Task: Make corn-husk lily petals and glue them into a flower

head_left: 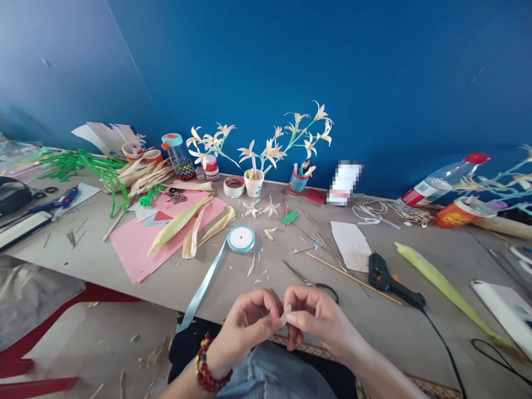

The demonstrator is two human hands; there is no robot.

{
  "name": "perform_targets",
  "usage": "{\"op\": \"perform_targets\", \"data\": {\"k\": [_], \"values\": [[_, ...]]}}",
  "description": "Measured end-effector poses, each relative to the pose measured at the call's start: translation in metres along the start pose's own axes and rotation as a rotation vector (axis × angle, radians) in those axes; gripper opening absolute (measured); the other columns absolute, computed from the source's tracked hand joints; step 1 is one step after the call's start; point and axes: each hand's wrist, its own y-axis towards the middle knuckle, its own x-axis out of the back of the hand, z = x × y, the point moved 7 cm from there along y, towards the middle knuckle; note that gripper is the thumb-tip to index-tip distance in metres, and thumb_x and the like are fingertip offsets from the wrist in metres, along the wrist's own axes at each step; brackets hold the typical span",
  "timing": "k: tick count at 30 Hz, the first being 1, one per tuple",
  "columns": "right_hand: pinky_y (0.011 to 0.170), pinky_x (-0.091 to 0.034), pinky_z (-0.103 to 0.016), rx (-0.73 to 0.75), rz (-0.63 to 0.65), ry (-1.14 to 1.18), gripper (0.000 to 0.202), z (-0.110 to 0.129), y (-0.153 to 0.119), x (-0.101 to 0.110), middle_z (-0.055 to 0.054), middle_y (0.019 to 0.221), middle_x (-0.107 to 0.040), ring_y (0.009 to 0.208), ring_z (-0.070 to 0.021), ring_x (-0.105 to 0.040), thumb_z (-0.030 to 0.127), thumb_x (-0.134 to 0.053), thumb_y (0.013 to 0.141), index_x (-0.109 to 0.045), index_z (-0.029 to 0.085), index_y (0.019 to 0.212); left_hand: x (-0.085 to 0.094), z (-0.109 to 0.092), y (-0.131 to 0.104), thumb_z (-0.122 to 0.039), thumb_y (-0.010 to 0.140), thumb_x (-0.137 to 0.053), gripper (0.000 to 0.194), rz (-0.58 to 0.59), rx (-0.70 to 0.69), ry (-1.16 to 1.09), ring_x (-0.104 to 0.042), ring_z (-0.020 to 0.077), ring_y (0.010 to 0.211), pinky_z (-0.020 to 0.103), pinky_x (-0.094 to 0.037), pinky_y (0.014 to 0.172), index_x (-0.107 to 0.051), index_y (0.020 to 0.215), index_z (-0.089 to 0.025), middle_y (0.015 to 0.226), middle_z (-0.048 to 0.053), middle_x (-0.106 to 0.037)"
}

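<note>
My left hand [254, 317] and my right hand [311, 317] meet at the table's front edge, above my lap. Both pinch a small pale piece of corn husk [285, 315], petal-like in shape, between thumb and fingertips. Just beyond them lie scissors [305, 277] with dark handles. A spool of light blue ribbon [241, 239] sits farther left, its loose end [202, 293] hanging over the edge. Cut husk petals [270, 234] and scraps are scattered near the spool. Two loose husk flowers [271, 208] lie behind it.
Husk flowers on stems stand in a white cup [254, 184] by the blue wall. Husk strips [180, 224] lie on pink paper [133, 249] at left. At right are a black glue gun [390, 282] with its cord, a green husk [444, 285] and a tilted bottle [440, 183].
</note>
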Motion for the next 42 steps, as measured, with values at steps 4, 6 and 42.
{"op": "perform_targets", "data": {"k": [4, 6, 42], "values": [[0.043, -0.04, -0.019, -0.036, 0.04, 0.066, 0.006, -0.007, 0.002, -0.001, 0.002, 0.049, -0.064, 0.042, -0.0132, -0.063, 0.023, -0.058, 0.066, -0.059, 0.017, 0.066, 0.004, 0.004, -0.002, -0.026, 0.082, -0.075, 0.018, 0.033, 0.003, -0.034, -0.053, 0.0141, 0.071, 0.026, -0.042, 0.069, -0.062, 0.075, -0.014, 0.076, 0.003, -0.057], [0.044, -0.042, -0.02, -0.04, 0.063, 0.107, 0.008, -0.005, 0.002, -0.002, 0.001, 0.052, -0.065, 0.043, -0.0132, -0.064, 0.023, -0.056, 0.065, -0.06, 0.016, 0.067, 0.005, 0.006, -0.002, -0.026, 0.081, -0.076, 0.02, 0.041, 0.011, -0.059, -0.054, 0.0146, 0.071, 0.027, -0.042, 0.068, -0.062, 0.075, -0.014, 0.076, 0.004, -0.059], [0.039, -0.043, -0.015, -0.114, 0.219, 0.241, 0.013, -0.016, -0.005, -0.007, 0.001, 0.051, -0.064, 0.04, -0.0094, -0.058, 0.024, -0.068, 0.069, -0.059, 0.015, 0.068, -0.002, 0.009, 0.001, -0.035, 0.071, -0.082, 0.029, 0.151, 0.101, -0.097, -0.055, 0.0144, 0.065, 0.026, -0.042, 0.065, -0.063, 0.068, -0.014, 0.066, 0.004, -0.061]]}}
